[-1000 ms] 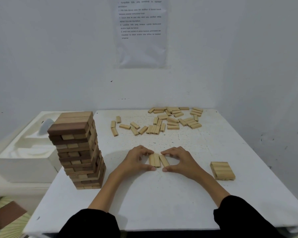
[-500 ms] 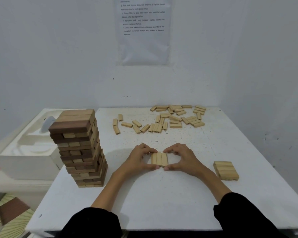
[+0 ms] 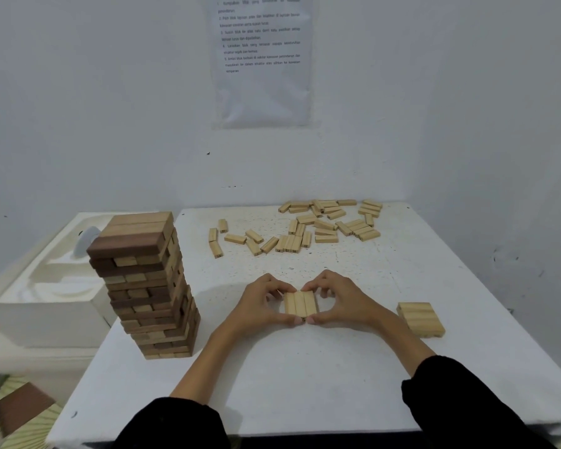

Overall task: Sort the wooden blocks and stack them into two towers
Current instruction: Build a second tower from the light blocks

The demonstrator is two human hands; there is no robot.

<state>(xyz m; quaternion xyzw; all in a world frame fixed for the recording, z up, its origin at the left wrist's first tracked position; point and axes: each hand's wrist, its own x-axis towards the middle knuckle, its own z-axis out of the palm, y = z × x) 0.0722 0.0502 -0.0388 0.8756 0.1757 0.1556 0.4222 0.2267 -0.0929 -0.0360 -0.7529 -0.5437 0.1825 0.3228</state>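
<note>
At the centre of the frame, a person's left hand (image 3: 259, 306) and right hand (image 3: 340, 303) close in from either side on a row of three pale blocks (image 3: 299, 303) lying flat and side by side on the white table (image 3: 305, 377). Both hands are curled round the row, with the thumbs meeting at its near end and the fingertips pressed to its far end, so that the blocks sit clamped between them.

At left of centre a tall tower (image 3: 149, 283) of mixed dark and light wooden blocks stands on the table's left edge. At right of centre, well apart from the hands, a flat layer of pale blocks (image 3: 420, 319) lies on the table. Loose blocks (image 3: 305, 228) are scattered across the far side of the table, above the hands in the frame.

A white moulded tray (image 3: 46, 286) sits beside the table at far left, and a printed sheet (image 3: 261, 59) hangs on the wall at top centre.
</note>
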